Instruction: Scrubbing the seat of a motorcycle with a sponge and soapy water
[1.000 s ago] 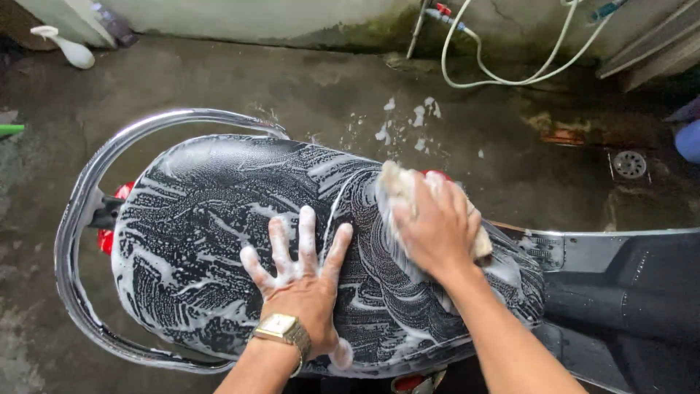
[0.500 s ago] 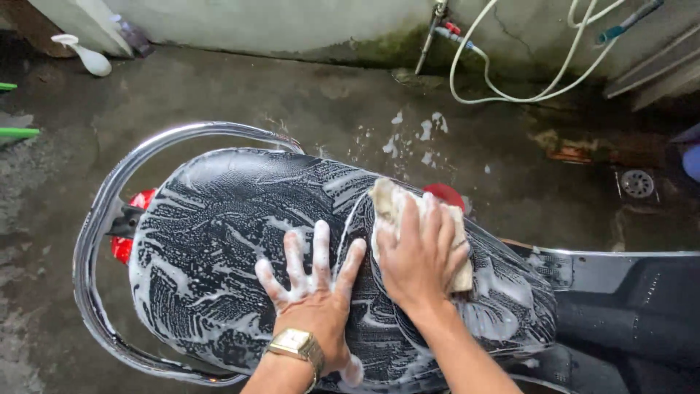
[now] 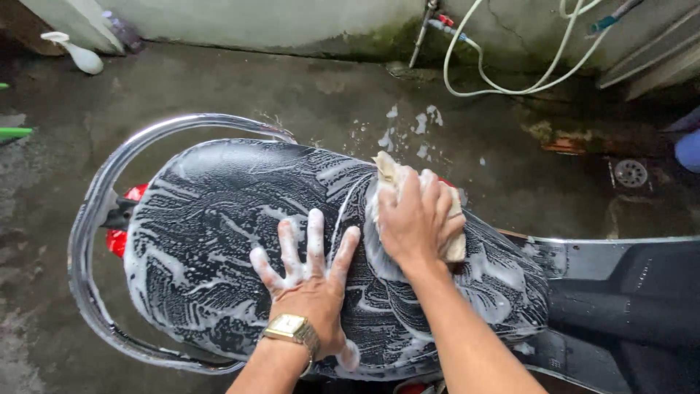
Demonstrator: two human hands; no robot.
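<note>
Right hand (image 3: 415, 219) pressing sponge (image 3: 452, 244) at seat's (image 3: 219, 241) two o'clock edge; left hand (image 3: 310, 273) splayed flat, holding nothing. Lather nearly everywhere, rinsing probably still to come.

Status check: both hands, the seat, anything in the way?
Left hand flat on soapy black seat. Right hand pressing sponge on seat. Chrome rail around rear; nothing blocking.
</note>
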